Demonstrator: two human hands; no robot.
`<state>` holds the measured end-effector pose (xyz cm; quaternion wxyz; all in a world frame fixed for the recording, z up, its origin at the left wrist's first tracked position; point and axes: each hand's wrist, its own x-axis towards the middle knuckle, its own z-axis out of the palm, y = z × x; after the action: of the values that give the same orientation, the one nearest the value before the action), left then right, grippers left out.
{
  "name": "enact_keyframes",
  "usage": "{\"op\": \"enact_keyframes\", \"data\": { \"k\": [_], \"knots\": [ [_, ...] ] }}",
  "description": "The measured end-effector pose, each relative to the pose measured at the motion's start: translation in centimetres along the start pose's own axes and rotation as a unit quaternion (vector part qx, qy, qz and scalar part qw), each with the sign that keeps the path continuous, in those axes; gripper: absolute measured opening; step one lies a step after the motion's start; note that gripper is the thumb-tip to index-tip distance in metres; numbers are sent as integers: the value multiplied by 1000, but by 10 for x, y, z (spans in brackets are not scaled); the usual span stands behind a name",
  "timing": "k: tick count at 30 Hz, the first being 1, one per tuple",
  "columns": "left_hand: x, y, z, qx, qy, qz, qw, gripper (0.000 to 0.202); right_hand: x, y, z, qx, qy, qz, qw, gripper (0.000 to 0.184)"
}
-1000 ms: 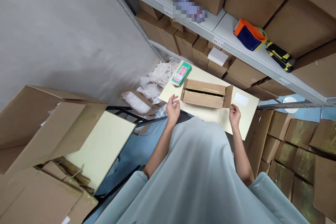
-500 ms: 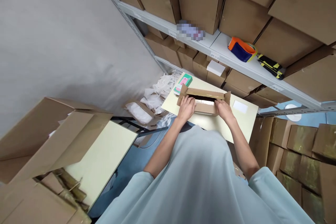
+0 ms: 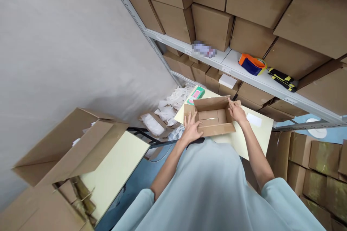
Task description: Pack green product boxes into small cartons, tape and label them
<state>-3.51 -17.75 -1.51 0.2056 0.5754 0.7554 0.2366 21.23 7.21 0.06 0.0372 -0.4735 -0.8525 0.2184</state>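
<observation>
An open cardboard box [image 3: 216, 130] stands on a pale yellow board. Its top gapes, and a thin bright slit shows between the bottom flaps. My left hand [image 3: 192, 129] rests against the box's left end with fingers spread and the thumb near the front wall. At the back right corner, my right hand [image 3: 237, 112] has its fingers over the right end wall and closes on the cardboard there; part of its grip is hidden. Behind the box's left end lies a green and pink packet [image 3: 196, 95]. A white paper slip [image 3: 254, 120] lies to the right.
A metal shelf [image 3: 235, 65] full of cartons runs along the back, with an orange and blue tape dispenser [image 3: 252, 64] and a black and yellow cutter [image 3: 282, 79] on its edge. Crumpled white paper [image 3: 166, 112] heaps at left. A large open carton [image 3: 73, 148] stands nearer left.
The box has opened out and tilted, so its inside and bottom now show. My right hand has moved up to the back corner; my left fingers have spread. The camera view has shifted.
</observation>
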Motion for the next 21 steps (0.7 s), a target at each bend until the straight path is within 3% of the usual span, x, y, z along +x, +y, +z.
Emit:
{"op": "enact_keyframes", "data": {
  "k": [3, 6, 8, 13, 17, 21],
  "knots": [
    [-15, -1, 3, 28, 42, -60, 997, 62, -17, -6, -2, -66, 0, 12, 998, 71],
    [-23, -6, 4, 14, 131, -124, 983, 63, -40, -2, 0, -75, 103, 24, 991, 72],
    [-25, -12, 6, -21, 163, -137, 977, 60, -54, 4, 3, -29, 150, 52, 987, 73],
    [-27, -23, 10, -81, 173, -128, 973, 62, -72, 0, 5, 97, 147, 58, 983, 66],
    [-44, -38, -1, -89, 211, -134, 964, 63, -72, -37, 6, 100, 148, 11, 984, 61],
    [-91, -69, -31, -85, 256, -178, 946, 62, -61, -100, 23, 98, 132, -43, 985, 59]
  ]
}}
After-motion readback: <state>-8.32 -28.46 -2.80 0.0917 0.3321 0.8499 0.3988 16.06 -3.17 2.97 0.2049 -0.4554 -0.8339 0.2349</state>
